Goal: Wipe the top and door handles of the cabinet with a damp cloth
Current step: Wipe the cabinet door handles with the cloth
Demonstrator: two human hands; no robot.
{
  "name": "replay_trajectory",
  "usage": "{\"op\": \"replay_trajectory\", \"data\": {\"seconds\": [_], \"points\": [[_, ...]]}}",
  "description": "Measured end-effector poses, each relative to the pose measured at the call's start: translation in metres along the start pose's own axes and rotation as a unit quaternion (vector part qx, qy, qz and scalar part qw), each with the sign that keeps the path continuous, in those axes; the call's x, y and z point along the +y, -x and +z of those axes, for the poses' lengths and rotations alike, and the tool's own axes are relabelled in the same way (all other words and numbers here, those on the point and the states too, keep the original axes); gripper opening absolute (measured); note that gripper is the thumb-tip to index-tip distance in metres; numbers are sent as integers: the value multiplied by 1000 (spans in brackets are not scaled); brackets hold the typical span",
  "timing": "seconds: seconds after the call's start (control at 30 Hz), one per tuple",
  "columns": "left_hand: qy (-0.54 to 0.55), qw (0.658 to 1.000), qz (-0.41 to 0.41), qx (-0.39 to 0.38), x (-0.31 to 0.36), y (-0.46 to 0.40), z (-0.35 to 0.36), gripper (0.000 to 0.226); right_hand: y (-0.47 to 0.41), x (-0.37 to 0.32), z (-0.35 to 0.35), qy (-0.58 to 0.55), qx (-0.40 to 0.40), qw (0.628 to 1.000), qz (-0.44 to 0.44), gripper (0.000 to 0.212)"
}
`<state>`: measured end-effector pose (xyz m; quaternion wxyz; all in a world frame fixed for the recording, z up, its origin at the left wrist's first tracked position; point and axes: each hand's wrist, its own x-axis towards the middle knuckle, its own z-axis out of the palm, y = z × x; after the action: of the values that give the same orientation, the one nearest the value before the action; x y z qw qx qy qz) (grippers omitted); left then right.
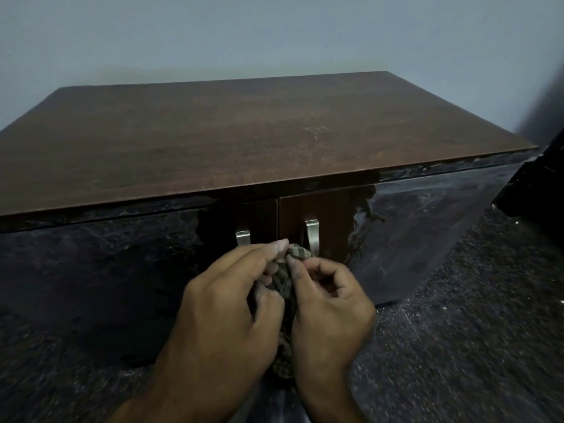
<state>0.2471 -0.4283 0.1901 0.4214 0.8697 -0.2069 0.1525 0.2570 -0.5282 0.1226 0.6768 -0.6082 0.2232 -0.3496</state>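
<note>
Cabinet top [244, 138] matt wood; doors [396, 239] glossy; handles [312, 235] brushed metal; cloth [287, 288] woven, rough.

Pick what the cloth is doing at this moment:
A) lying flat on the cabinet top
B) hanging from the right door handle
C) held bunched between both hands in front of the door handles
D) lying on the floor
C: the cloth is bunched between the left hand and right hand, just below the two door handles.

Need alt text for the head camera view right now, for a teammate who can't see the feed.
Two hands, left hand and right hand, hold a bunched patterned cloth between them in front of a dark cabinet, just below its two metal door handles. The brown cabinet top carries faint pale marks; a pale wall stands behind.
</note>
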Motion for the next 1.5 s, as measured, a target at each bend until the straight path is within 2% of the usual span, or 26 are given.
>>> {"op": "replay_trajectory", "data": {"seconds": [0.13, 0.27, 0.47, 0.57, 0.63, 0.7, 0.73, 0.8, 0.87, 0.93, 0.97, 1.03, 1.1, 1.2, 1.3, 1.4, 1.5], "points": [[-10, 1000, -18, 10, -4, 2, -3, 40, -11, -9, -4, 14, 21, 993, -113, 20], [-25, 999, -46, -16, -7, 4, -5, 29, -14, -10, -5, 35, 19, 992, -122, 25], [-15, 980, -158, -116, -16, 3, 6, 21, -18, -15, -12, -46, -25, 998, 22, 17], [39, 965, -222, -133, -20, 2, 14, 18, -23, -22, -17, -91, -64, 989, 98, 15], [107, 950, -261, -134, -19, 1, 21, 24, -27, -26, -20, -156, -86, 969, 169, 15], [196, 929, -280, -143, -16, 0, 26, 40, -32, -30, -25, -223, -126, 933, 252, 16], [246, 915, -285, -143, -14, 0, 27, 40, -34, -31, -29, -246, -151, 912, 293, 17], [306, 899, -283, -136, -8, -3, 27, 20, -37, -29, -41, -261, -184, 884, 342, 14], [323, 896, -279, -122, -3, -4, 28, 8, -42, -19, -56, -216, -153, 909, 321, 11], [321, 901, -271, -107, 1, -7, 28, 5, -45, -4, -70, -114, -108, 943, 293, 18], [324, 903, -264, -102, 4, -9, 28, 7, -45, 4, -76, -50, -103, 947, 299, 24], [338, 902, -252, -93, 9, -12, 26, 9, -37, 24, -82, 42, -136, 926, 349, 39], [344, 902, -246, -92, 13, -14, 25, 10, -28, 44, -83, 58, -221, 882, 413, 59], [336, 901, -256, -100, 18, -11, 28, 9, -21, 61, -77, -56, -339, 806, 482, 79], [330, 899, -264, -119, 16, -9, 27, 8, -19, 62, -75, -218, -392, 745, 493, 82], [274, 907, -282, -152, 5, -12, 23, 6, -25, 51, -78, -282, -362, 746, 483, 79], [160, 930, -289, -160, -7, -10, 23, 4, -37, 35, -82, -274, -334, 786, 442, 77]]}}
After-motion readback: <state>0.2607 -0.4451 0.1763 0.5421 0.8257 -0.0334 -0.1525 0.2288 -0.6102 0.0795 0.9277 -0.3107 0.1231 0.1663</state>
